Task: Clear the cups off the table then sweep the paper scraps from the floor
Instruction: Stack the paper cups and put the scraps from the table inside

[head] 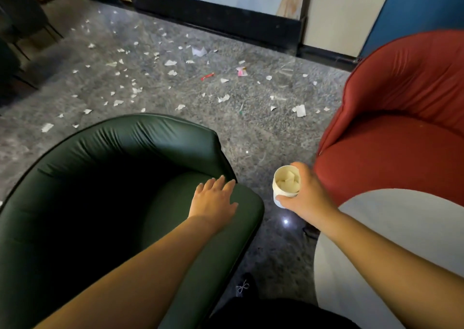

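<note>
The right hand [305, 193] had the paper cup [286, 185] in a side grip, fingers curled round its far wall and thumb across the near one, and the cup hung upright over the floor [251, 132] in the gap between the green armchair [113, 178] and the red armchair [401, 127]. Folded paper showed inside the cup, standing near the rim. The left hand [213, 199] held nothing at all; its fingers [221, 181] lay straight and spread, palm down on the green armchair's seat edge, just beside the cup.

By the look of it, the step in hand was carrying this cup away, with the sweeping not yet begun: paper scraps [140, 77] lay thick across the floor beyond the green armchair, and a red scrap [207, 76] and a pink one [241, 71] sat among them.

To do the carry well, the cup wanted keeping level, since a tilt would likely tip that loose paper onto an already littered floor. A thin paper wall tends to buckle under a hard squeeze, so a light, even hold low on the body seemed wiser than a pinch at the rim. The pale worktop [376, 228] edged in right of the cup, close by the forearm, so a clean route probably ran forward through the gap between the chairs. The free left hand could steady the body on the seat edge.
</note>
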### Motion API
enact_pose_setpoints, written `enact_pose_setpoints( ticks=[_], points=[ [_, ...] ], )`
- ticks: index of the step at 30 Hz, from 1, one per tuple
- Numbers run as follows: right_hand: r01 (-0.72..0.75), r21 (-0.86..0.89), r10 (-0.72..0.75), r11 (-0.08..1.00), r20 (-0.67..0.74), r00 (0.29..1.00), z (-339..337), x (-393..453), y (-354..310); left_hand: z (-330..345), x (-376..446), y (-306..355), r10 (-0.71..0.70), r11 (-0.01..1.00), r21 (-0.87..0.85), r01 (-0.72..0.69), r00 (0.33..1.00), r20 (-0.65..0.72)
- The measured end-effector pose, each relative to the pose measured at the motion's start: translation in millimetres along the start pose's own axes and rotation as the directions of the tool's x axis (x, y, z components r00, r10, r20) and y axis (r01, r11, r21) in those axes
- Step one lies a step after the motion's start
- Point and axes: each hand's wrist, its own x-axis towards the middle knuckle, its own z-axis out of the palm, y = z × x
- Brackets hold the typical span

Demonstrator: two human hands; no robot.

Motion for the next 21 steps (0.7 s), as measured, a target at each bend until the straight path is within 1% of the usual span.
enact_pose_setpoints(
  ticks=[4, 8, 16, 21],
  points=[
    [-0.016, 0.0, 0.016, 1.0, -0.041, 0.999, 2.1, 32.2, -22.6, -12.2, 31.4, -24.3, 0.035, 0.999, 0.031, -0.035, 0.999, -0.03],
    [-0.004, 0.002, 0.005, 1.0, -0.06, 0.998, -2.2, 56.5, -32.6, -17.4, 48.8, -32.7, 0.05, 0.999, 0.01, -0.05, 0.998, -0.049],
    [0.018, -0.031, -0.019, 0.999, -0.053, 0.998, -1.2, 117.1, -30.2, -34.0, 96.5, -35.7, 0.092, 0.996, -0.007, -0.093, 0.991, -0.093],
    [0.036, -0.052, -0.039, 0.998, -0.051, 0.998, -2.1, 171.6, -26.7, -49.7, 142.7, -33.3, 0.093, 0.996, -0.005, -0.094, 0.99, -0.105]
  ],
)
